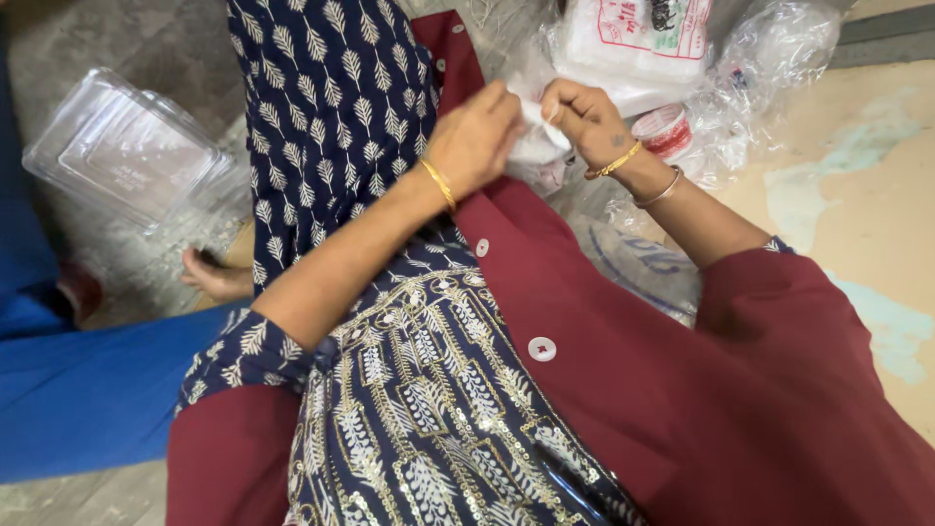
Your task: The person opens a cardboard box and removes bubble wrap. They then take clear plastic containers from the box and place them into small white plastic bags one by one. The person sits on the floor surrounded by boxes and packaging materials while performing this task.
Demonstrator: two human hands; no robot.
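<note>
Your maroon garment (623, 390) with white buttons spreads across your lap below both hands, over a navy leaf-print dress. Beyond your right hand (584, 119) lies a heap of clear plastic bags (769, 58) holding white packets. Far to the left of your left hand (474, 141) sits a clear plastic box (127, 151). Both hands pinch a small white piece (539, 136) between them, fingers closed on it.

Ahead of the left hand (474, 141) and right hand (584, 119), a heap of crinkled clear plastic bags (769, 58) and a white printed packet (638, 39) blocks the way. To the left, a clear plastic clamshell box (127, 151) occupies the floor. Bare floor (867, 195) lies open on the right.
</note>
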